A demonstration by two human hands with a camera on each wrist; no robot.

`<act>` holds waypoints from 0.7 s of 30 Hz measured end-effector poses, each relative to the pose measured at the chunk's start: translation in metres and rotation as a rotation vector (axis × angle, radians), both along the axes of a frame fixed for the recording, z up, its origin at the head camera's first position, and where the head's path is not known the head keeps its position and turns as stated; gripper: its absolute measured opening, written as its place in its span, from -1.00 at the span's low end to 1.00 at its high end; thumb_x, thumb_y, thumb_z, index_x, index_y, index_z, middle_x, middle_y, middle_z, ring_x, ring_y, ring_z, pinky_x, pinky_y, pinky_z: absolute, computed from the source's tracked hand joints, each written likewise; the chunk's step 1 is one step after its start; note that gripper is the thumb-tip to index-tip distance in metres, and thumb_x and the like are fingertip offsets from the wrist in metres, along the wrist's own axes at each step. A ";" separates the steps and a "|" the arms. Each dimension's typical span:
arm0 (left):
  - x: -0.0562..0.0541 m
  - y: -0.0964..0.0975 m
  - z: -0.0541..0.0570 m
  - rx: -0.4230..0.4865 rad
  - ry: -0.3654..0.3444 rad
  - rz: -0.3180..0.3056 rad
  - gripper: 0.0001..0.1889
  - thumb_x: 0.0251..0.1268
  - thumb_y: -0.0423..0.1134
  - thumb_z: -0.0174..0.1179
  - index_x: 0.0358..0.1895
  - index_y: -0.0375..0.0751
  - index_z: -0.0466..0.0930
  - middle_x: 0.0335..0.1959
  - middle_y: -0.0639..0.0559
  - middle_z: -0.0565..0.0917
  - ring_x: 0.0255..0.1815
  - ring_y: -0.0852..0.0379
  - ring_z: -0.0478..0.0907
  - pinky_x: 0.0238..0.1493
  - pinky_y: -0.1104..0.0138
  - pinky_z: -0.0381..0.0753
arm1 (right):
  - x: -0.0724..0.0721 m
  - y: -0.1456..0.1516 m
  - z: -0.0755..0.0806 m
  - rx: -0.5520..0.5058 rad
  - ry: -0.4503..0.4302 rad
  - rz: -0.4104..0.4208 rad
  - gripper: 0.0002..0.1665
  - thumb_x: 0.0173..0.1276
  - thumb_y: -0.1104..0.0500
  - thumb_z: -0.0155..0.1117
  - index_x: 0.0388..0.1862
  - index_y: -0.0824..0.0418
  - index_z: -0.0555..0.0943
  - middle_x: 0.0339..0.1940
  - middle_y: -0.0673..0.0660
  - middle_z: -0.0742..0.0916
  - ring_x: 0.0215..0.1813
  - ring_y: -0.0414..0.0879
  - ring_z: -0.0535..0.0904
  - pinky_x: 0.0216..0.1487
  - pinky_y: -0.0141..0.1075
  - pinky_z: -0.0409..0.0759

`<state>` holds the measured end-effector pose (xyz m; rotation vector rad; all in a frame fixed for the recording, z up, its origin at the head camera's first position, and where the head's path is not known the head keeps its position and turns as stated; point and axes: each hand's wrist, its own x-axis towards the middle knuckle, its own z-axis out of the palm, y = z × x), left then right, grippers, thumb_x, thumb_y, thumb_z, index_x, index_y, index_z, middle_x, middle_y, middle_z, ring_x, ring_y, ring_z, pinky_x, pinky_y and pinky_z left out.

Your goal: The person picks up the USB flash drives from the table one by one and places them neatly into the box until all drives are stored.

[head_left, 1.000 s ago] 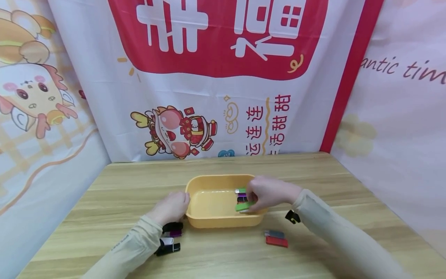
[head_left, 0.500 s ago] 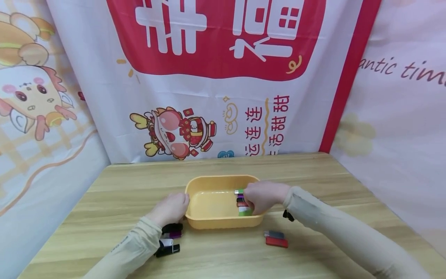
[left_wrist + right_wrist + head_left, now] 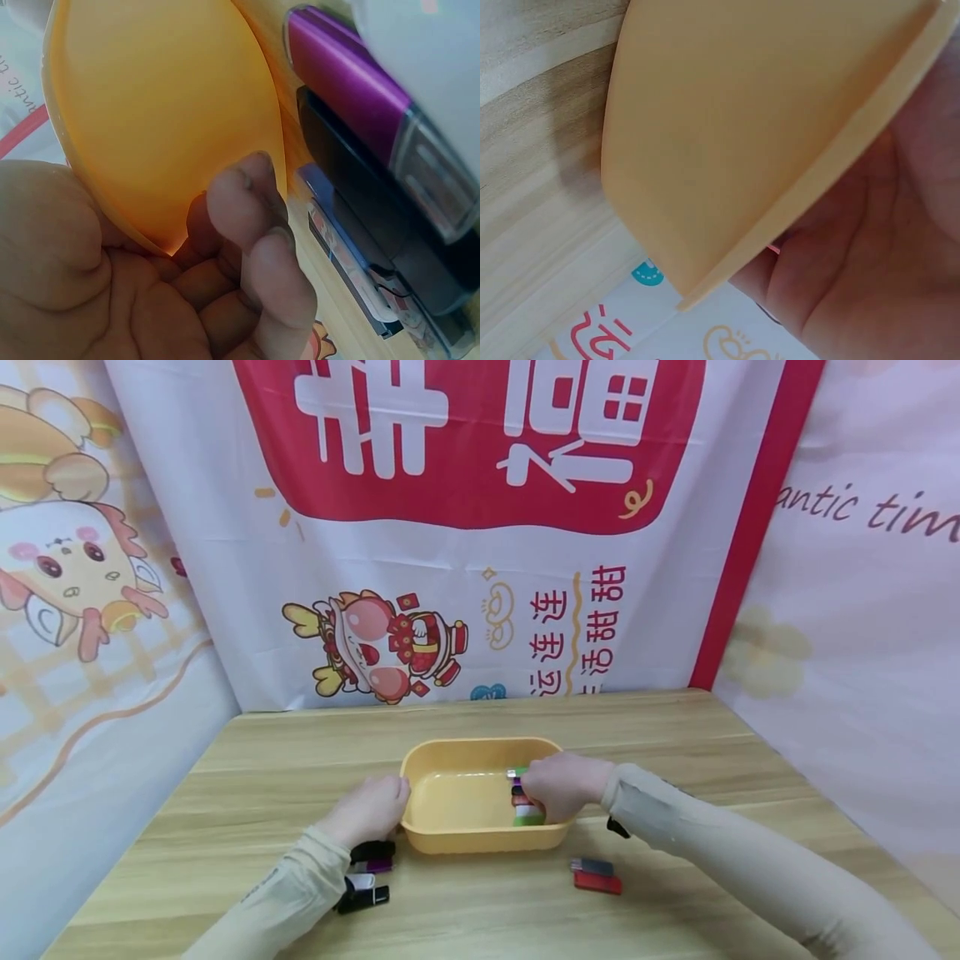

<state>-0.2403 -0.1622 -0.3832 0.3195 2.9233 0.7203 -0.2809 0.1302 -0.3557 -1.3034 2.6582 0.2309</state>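
Nearest edge of bench (image 3: 465,918): two sticks at right, one red stick (image 3: 597,882) and one grey stick (image 3: 596,867), side by side; at left by the cuff, at least four: one black stick (image 3: 365,898), one white stick (image 3: 363,882), one purple stick (image 3: 377,865), one dark item (image 3: 372,852), partly covered. Beyond, one black item (image 3: 618,828) half hidden by the right sleeve (image 3: 693,827). Next, one yellow tray (image 3: 487,841) on the bench, mid-width. Left hand (image 3: 371,811) pinches its left end, fingers curled. Right hand (image 3: 567,783) reaches into its right end; fingertips hidden, grip cannot be told. Inside, beside this hand, five sticks (image 3: 520,801) show in a row. Farthest: one red-and-white banner (image 3: 465,552).
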 end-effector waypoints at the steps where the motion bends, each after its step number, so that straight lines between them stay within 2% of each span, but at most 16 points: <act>1: 0.000 0.000 0.000 -0.001 -0.001 0.002 -0.54 0.61 -0.17 -0.32 -0.50 -0.17 0.44 -0.73 0.02 0.52 -0.75 0.14 0.47 -0.61 0.29 0.45 | 0.000 0.000 -0.001 0.002 0.008 0.006 -0.54 0.12 0.27 0.35 -0.81 0.03 0.33 -0.76 -0.11 0.37 -0.68 -0.26 0.20 -0.68 -0.34 0.13; 6: 0.001 -0.001 0.001 -0.008 0.008 0.007 -0.52 0.60 -0.17 -0.33 -0.54 -0.16 0.44 -0.76 0.03 0.52 -0.76 0.15 0.47 -0.61 0.29 0.44 | -0.001 -0.002 -0.003 0.001 0.032 0.020 -0.49 0.22 0.17 0.37 -0.80 0.03 0.32 -0.76 -0.11 0.36 -0.69 -0.25 0.19 -0.69 -0.34 0.13; 9: 0.002 -0.001 0.001 -0.006 0.016 0.006 -0.52 0.60 -0.18 -0.32 -0.54 -0.16 0.44 -0.76 0.04 0.51 -0.77 0.15 0.46 -0.61 0.29 0.44 | -0.001 -0.003 -0.002 -0.004 0.016 0.004 -0.52 0.18 0.25 0.36 -0.79 0.03 0.33 -0.76 -0.10 0.37 -0.69 -0.25 0.20 -0.68 -0.34 0.13; 14: 0.003 -0.001 0.002 -0.006 0.017 0.006 -0.53 0.61 -0.17 -0.32 -0.52 -0.16 0.44 -0.75 0.04 0.51 -0.76 0.14 0.46 -0.60 0.28 0.44 | 0.000 0.001 0.001 -0.049 -0.058 -0.021 -0.59 0.08 0.36 0.33 -0.77 0.02 0.41 -0.77 -0.13 0.42 -0.67 -0.26 0.27 -0.65 -0.36 0.21; 17: 0.003 0.000 0.002 -0.006 0.017 -0.001 -0.53 0.61 -0.16 -0.32 -0.51 -0.16 0.45 -0.74 0.04 0.51 -0.75 0.14 0.46 -0.59 0.28 0.44 | 0.001 0.006 0.003 -0.122 -0.105 -0.022 -0.63 0.13 0.30 0.37 -0.73 0.00 0.45 -0.74 -0.15 0.45 -0.65 -0.28 0.31 -0.62 -0.38 0.26; 21: 0.003 0.000 0.003 0.003 0.004 0.001 -0.54 0.61 -0.16 -0.32 -0.50 -0.17 0.44 -0.73 0.03 0.52 -0.75 0.13 0.47 -0.61 0.28 0.44 | 0.004 0.017 0.012 -0.290 -0.147 -0.019 -0.70 0.25 0.16 0.41 -0.61 -0.03 0.52 -0.66 -0.16 0.52 -0.59 -0.30 0.39 -0.55 -0.40 0.39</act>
